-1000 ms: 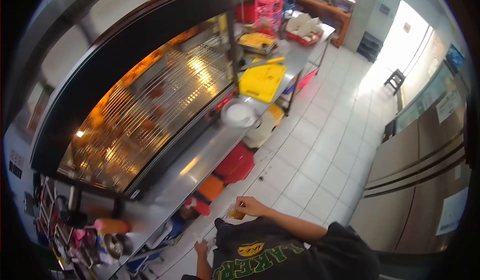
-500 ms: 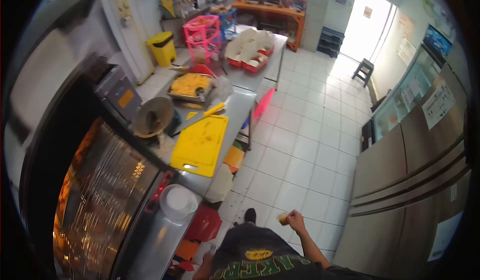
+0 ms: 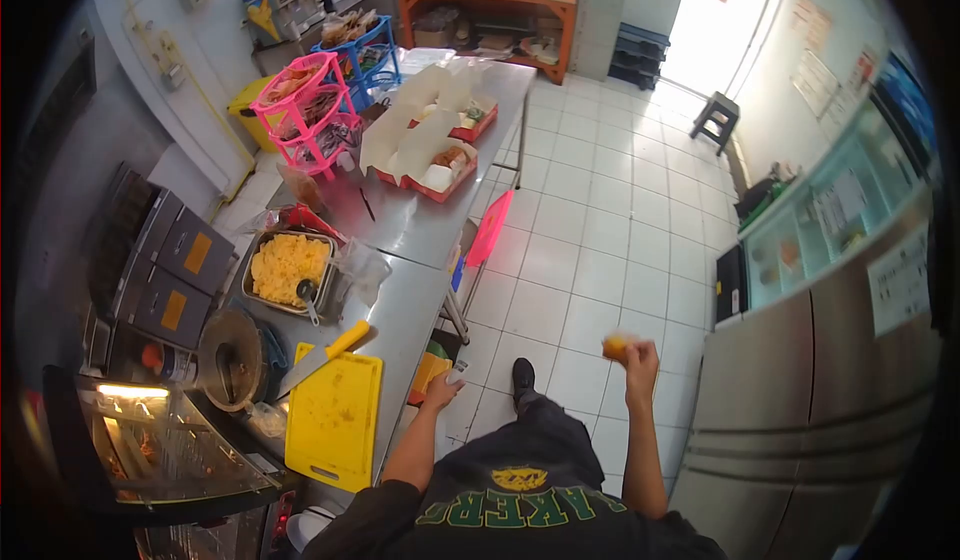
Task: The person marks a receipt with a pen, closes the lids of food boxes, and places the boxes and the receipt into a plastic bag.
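My right hand (image 3: 641, 360) is raised over the tiled floor, its fingers closed on a small yellow-brown food piece (image 3: 618, 347), blurred. Beside the metal table's edge, my left hand (image 3: 442, 390) holds a small whitish object (image 3: 457, 371) that I cannot make out. To its left on the table (image 3: 400, 290) lie a yellow cutting board (image 3: 333, 420) and a knife with a yellow handle (image 3: 347, 339). Behind them stands a metal tray of yellow food (image 3: 290, 266) with a ladle in it.
Open food boxes (image 3: 440, 173) stand farther along the table, near pink tiered baskets (image 3: 313, 120) and a blue rack (image 3: 365, 63). A glass display cabinet (image 3: 170, 450) is at lower left. Steel refrigerators (image 3: 760, 380) line the right. A dark stool (image 3: 715, 120) stands by the doorway.
I have moved forward along the table, and the boxes and baskets appear closer. My left hand has come up into clear view with the whitish object. My right hand is higher, still holding the food piece.
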A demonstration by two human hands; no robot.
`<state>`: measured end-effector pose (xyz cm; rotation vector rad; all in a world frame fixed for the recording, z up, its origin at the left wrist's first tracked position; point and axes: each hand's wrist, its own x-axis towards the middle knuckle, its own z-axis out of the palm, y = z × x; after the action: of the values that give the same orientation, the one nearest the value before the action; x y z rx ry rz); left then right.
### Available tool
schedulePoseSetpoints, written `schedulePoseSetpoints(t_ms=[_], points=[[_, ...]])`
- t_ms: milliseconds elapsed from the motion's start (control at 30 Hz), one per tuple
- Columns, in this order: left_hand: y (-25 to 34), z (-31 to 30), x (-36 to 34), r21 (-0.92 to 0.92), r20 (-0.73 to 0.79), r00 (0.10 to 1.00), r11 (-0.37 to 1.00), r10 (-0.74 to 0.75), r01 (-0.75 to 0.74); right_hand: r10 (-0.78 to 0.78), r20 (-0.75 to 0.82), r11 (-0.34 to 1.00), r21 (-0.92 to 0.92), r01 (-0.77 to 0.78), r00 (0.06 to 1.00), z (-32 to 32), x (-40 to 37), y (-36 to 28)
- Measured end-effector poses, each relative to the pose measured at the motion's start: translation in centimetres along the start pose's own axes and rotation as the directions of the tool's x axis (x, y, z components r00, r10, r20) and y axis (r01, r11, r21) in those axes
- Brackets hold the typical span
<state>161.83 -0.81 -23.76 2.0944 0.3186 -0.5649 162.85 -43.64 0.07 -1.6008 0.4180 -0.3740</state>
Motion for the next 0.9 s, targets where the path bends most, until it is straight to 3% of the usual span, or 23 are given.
schedulePoseSetpoints(t_ms=[33, 100, 133, 167, 200, 233, 267, 300, 367, 433, 467, 500, 533, 567, 633, 667, 700, 767, 900], points=[[-0.1, -0.1, 0.9, -0.017, 0.027, 0.996, 0.996, -0.083, 0.083, -0.022, 0.087, 0.999, 0.043, 0.018, 0.996, 2.2, 4.2, -0.9], [-5.0, 1.2, 2.1, 0.274, -0.143, 0.966, 0.947, 0.214, -0.169, -0.093, 0.241, 0.995, 0.064, 0.08, 0.966, 8.1, 12.4, -3.0], [-3.0, 0.6, 1.5, 0.002, -0.189, 0.982, 1.0, -0.009, 0.009, -0.125, 0.319, 0.99, 0.107, 0.095, 0.94, 11.7, 15.9, -4.4], [-1.7, 0.6, -0.8, -0.276, -0.157, 0.956, 0.941, -0.246, 0.197, -0.133, 0.419, 0.991, 0.081, 0.109, 0.898, 15.2, 18.9, -6.5], [-2.7, 0.9, -1.8, -0.223, -0.119, 0.929, 0.921, -0.351, 0.319, -0.112, 0.495, 0.989, -0.024, 0.143, 0.862, 18.7, 20.9, -9.9], [-4.5, 1.3, -2.7, -0.168, -0.084, 0.889, 0.886, -0.449, 0.432, -0.135, 0.61, 0.991, 0.066, 0.12, 0.781, 22.3, 23.1, -11.5], [-6.6, 3.3, -4.0, -0.113, -0.221, 0.874, 0.901, -0.434, 0.419, -0.2, 0.679, 0.969, 0.244, 0.04, 0.706, 26.2, 25.3, -11.5], [-7.1, 5.0, -4.7, -0.049, -0.354, 0.845, 0.911, -0.4, 0.41, -0.196, 0.745, 0.974, 0.224, 0.038, 0.638, 29.9, 27.1, -12.7], [-1.9, 5.1, -8.2, -0.199, -0.303, 0.782, 0.838, -0.545, 0.507, -0.174, 0.82, 0.981, 0.193, 0.022, 0.545, 36.8, 30.0, -13.0], [3.1, 5.8, -9.4, -0.352, -0.324, 0.722, 0.786, -0.612, 0.508, -0.212, 0.883, 0.974, 0.154, 0.167, 0.419, 43.8, 32.7, -10.0], [-0.4, 9.1, -7.8, -0.367, -0.317, 0.708, 0.77, -0.631, 0.522, -0.197, 0.894, 0.977, 0.146, 0.156, 0.401, 46.0, 33.2, -8.8], [-1.3, 13.1, -6.9, -0.347, -0.35, 0.648, 0.736, -0.676, 0.581, -0.388, 0.862, 0.876, 0.234, 0.423, 0.326, 48.3, 33.6, -7.9], [0.1, 14.2, -6.0, -0.629, -0.219, 0.618, 0.594, -0.755, 0.502, -0.553, 0.809, 0.694, 0.314, 0.648, 0.2, 50.6, 34.2, -7.5], [1.2, 14.6, -5.5, -0.645, -0.206, 0.602, 0.569, -0.772, 0.51, -0.539, 0.823, 0.702, 0.319, 0.636, 0.182, 51.8, 34.7, -7.5], [4.5, 17.4, -5.5, -0.686, -0.196, 0.562, 0.522, -0.804, 0.508, -0.246, 0.922, 0.936, 0.146, 0.321, 0.298, 51.6, 35.8, -7.7], [5.6, 17.8, -3.0, -0.698, -0.202, 0.542, 0.508, -0.816, 0.504, -0.344, 0.908, 0.865, 0.209, 0.456, 0.238, 51.8, 36.8, -8.3], [6.2, 17.5, 0.1, -0.699, -0.212, 0.521, 0.501, -0.827, 0.51, -0.322, 0.921, 0.878, 0.204, 0.433, 0.22, 51.6, 37.8, -9.2], [8.6, 16.0, 3.4, -0.693, -0.238, 0.486, 0.498, -0.841, 0.521, 0.028, 0.988, 0.988, -0.05, 0.147, 0.149, 51.3, 39.4, -12.9], [12.5, 14.0, 11.8, -0.718, -0.323, 0.436, 0.517, -0.84, 0.465, 0.065, 0.995, 0.998, -0.067, 0.02, 0.07, 55.1, 42.6, -19.7]])
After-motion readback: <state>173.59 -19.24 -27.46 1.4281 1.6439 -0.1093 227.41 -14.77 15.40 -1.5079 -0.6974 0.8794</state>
